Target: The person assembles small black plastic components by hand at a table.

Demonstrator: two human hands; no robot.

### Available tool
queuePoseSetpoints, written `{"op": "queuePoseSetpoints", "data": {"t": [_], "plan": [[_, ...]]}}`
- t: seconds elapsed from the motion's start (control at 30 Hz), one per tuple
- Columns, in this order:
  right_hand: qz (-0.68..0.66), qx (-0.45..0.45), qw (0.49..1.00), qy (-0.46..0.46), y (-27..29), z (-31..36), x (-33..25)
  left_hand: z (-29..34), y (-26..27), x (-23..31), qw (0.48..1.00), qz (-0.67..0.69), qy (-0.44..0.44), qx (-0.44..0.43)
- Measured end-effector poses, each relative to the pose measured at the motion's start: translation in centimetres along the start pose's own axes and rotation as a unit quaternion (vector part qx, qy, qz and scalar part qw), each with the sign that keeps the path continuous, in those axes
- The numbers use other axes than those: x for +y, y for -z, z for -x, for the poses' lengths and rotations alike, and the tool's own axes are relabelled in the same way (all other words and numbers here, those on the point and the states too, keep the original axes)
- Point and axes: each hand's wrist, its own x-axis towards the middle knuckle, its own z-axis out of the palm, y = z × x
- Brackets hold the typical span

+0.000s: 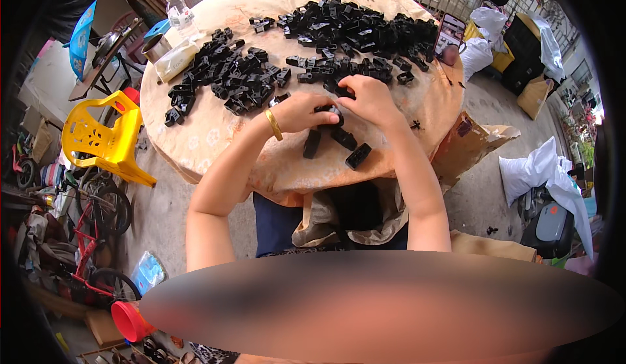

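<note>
My left hand point(303, 111), below a gold-coloured bangle, is closed with thumb and fingers round a small black plastic part point(331, 115). Close beside it, my right hand point(373, 102) has its thumb and forefinger curled on another black plastic part point(338, 91) at the near edge of the heap. The fingers partly cover both parts. Three loose black blocks lie nearer to me: an upright-looking one point(312, 144), a slanted one point(344, 139) and one further right point(358, 157). Many more form a left heap point(228, 74) and a far heap point(352, 28).
A round table point(215, 149) with a patterned cloth carries everything. A phone point(450, 38) stands at its right edge; a clear bottle point(179, 11), a metal cup point(155, 49) and a white packet point(176, 63) are at the left. A yellow chair point(111, 136) stands left; a brown bag point(466, 145) right.
</note>
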Motion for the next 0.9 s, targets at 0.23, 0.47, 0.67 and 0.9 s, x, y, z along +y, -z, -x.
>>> {"op": "queuePoseSetpoints", "data": {"t": [0.23, 0.47, 0.67, 0.9], "plan": [[0.025, 0.086, 0.995, 0.055, -0.8, -0.4, 0.1, -2.9, 3.7, -4.1, 0.954, -0.183, 0.067, 0.230], [-0.152, 0.191, 0.965, 0.094, -1.0, -1.0, -0.5, -6.6, 3.9, -8.9, 0.937, -0.314, 0.107, 0.112], [-0.149, 0.235, 0.948, 0.157, -0.5, -0.9, -1.0, -5.5, 2.9, -5.0, 0.928, -0.194, 0.061, 0.312], [-0.192, 0.215, 0.938, 0.191, -0.2, -0.8, -1.9, -2.0, 2.0, -0.6, 0.884, 0.453, 0.098, 0.056]]}}
